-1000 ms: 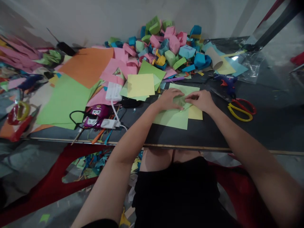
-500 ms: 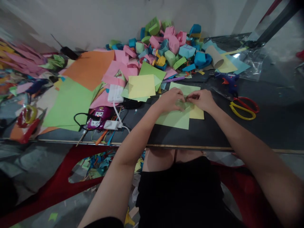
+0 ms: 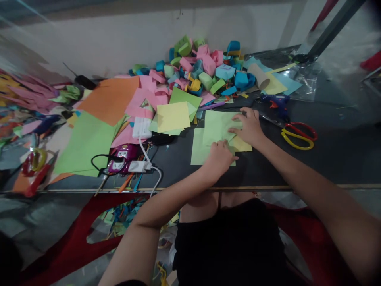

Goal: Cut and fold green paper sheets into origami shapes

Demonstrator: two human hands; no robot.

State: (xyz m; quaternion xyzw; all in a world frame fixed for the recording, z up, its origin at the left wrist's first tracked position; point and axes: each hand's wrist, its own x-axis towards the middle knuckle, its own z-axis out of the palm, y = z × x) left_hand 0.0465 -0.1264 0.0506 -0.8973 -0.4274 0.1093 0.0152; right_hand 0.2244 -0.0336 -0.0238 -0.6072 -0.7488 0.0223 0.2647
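A light green paper sheet lies on the dark table in front of me, partly over another green sheet and a yellow square. My right hand lies flat on the green sheet's right side, fingers stretched out. My left hand rests on the sheet's near edge with its fingers curled under, pressing the paper down.
Red and yellow scissors and a blue glue gun lie to the right. A pile of folded coloured paper boxes sits behind. Large paper sheets, a white power strip and cables are at left.
My left hand has come back toward me from the sheet's middle to its near edge. My right hand has opened from a pinch and now lies flat on the paper.
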